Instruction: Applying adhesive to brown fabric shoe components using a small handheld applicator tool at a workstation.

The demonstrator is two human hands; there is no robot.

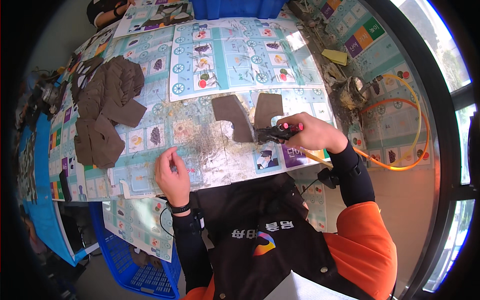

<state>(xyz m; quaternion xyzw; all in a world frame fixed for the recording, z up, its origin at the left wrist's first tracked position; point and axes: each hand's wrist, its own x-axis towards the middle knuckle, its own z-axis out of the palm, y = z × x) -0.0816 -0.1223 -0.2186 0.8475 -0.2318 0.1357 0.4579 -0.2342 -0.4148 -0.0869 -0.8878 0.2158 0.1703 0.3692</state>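
My right hand [320, 132] is closed around a black spray gun [274, 134] with red knobs. Its nozzle end is over the lower edge of two flat brown cut pieces: a notched left piece [234, 116] and a right piece [268, 107] partly covered by the gun. Nearer the table's front edge, my left hand [172, 175] has loosely bent fingers and holds nothing. Further left lies a large overlapping pile of similar brown pieces [107, 102].
Printed sheets cover the stained table [210, 165]. A blue crate [239, 9] stands at the back, and a blue basket [135, 272] sits below the left edge. Orange hose [400, 167] loops at right beside a crusted metal fitting [352, 92]. Another person's arm [107, 17] shows far left.
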